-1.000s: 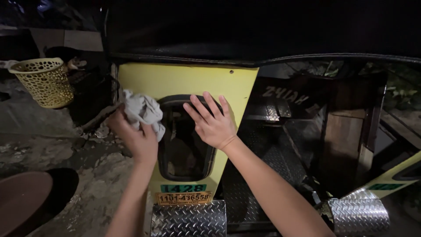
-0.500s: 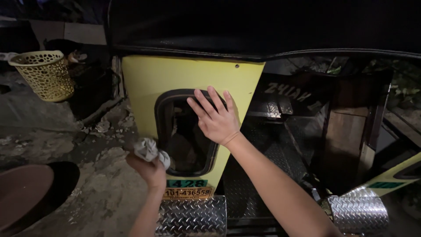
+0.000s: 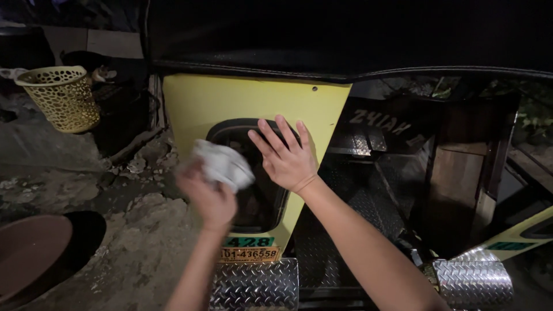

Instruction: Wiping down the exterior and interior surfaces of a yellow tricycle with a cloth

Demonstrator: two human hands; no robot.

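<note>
Two hands: left hand (image 3: 208, 196) grips one grey rag (image 3: 223, 163); right hand (image 3: 286, 155) lies spread on one window (image 3: 253, 173).

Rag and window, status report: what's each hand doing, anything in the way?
Left hand clutches the grey rag at the dark window. Right hand flat, open on the window's upper edge. Yellow panel unobstructed; nothing in the way.

green rect. label (image 3: 249, 242) low on yellow panel, orange plate (image 3: 249, 254) just below, green sticker (image 3: 510, 246) far right
</note>
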